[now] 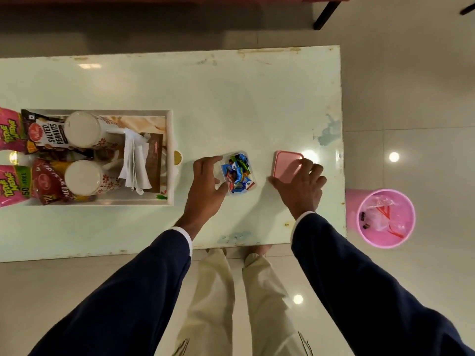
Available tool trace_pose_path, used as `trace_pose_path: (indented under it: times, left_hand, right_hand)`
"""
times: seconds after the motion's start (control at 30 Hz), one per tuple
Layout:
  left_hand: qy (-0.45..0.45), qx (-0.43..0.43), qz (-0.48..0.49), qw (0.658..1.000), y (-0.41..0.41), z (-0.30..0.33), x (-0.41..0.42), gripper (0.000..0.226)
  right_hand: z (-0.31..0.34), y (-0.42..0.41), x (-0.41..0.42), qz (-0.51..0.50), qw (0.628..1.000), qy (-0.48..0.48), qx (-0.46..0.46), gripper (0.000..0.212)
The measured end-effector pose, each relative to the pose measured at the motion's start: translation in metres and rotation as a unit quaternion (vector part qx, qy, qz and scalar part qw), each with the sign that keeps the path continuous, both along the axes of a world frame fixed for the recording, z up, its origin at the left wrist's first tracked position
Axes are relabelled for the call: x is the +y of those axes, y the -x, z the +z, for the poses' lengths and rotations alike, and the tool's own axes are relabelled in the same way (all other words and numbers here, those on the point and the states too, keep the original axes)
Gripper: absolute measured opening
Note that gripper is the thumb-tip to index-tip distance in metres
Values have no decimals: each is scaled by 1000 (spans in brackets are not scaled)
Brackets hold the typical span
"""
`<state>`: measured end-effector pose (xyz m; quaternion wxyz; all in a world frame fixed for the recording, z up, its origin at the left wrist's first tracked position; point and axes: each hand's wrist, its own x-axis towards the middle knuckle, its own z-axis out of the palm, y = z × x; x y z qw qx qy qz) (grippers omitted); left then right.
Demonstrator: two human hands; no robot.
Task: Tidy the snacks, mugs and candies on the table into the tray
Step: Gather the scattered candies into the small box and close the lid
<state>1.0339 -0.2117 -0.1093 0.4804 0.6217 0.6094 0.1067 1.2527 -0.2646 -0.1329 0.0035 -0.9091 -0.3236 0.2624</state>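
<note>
A small clear box (250, 173) full of wrapped candies (239, 173) stands on the pale table, lid off. My left hand (207, 186) holds its left side, forefinger on the far rim and thumb at the near corner. Its pink lid (285, 164) lies flat just to the right, and my right hand (302, 187) rests on the lid's near end with spread fingers. At the left, the white tray (170, 140) holds two floral mugs (82, 129) (83, 177), a salted peanuts pack (48, 132), a red snack pack (47, 183) and folded napkins (135, 160).
Two pink snack packets (9, 132) (11, 185) overhang the tray's left end. A pink waste bin (386, 218) with plastic wrappers stands on the floor off the table's right edge. A dark chair leg (325, 14) is beyond the far right corner.
</note>
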Motion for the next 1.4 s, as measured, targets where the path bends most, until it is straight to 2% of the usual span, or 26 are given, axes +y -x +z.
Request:
trace_pose_path:
  times: [0.17, 0.23, 0.3, 0.4, 0.47, 0.5, 0.53, 0.63, 0.7, 0.8, 0.87, 0.97, 1.1, 1.33, 1.4]
  left_hand:
    - [-49, 8, 16, 999, -2, 5, 3, 60]
    - [-31, -18, 31, 999, -6, 18, 4, 52]
    - [46, -85, 52, 994, -9, 32, 7, 40]
    - [174, -190, 86, 962, -14, 48, 7, 34]
    - [190, -226, 113, 949, -14, 54, 4, 40]
    - [177, -231, 127, 948, -13, 57, 2, 40]
    - [151, -221, 134, 954, -9, 60, 0, 37]
    - [91, -157, 113, 977, 5, 60, -4, 31]
    - [88, -133, 117, 980, 8, 55, -6, 32]
    - [120, -109, 175, 971, 3, 42, -5, 40]
    - [149, -105, 228, 956, -1, 32, -1, 42]
    - [134, -87, 245, 956, -7, 17, 9, 34]
    - [96, -23, 204, 974, -14, 4, 16, 34]
    - [63, 0, 136, 989, -13, -4, 12, 41]
    - [60, 14, 115, 991, -12, -7, 9, 40]
  right_hand:
    - [5, -6, 14, -15, 997, -31, 75, 86]
    - [23, -8, 15, -98, 969, -100, 202, 81]
    - [55, -6, 14, -169, 892, -164, 386, 72]
    - [96, 7, 4, -182, 751, -144, 618, 59]
    - [112, 22, -3, -194, 674, -110, 704, 51]
    - [117, 29, -5, -205, 663, -101, 713, 45]
    - [120, 34, -5, -213, 678, -99, 696, 38]
    - [112, 44, -2, -165, 804, -111, 561, 25]
    - [101, 48, 3, -113, 869, -122, 466, 16]
    - [87, 52, 17, -32, 932, -105, 346, 13]
    - [81, 54, 30, -2, 946, -105, 305, 20]
    - [68, 53, 47, 31, 957, -101, 268, 23]
    - [51, 48, 59, 52, 968, -81, 232, 22]
    - [38, 52, 54, 53, 974, -101, 196, 32]
    - [35, 51, 54, 56, 974, -95, 199, 28]
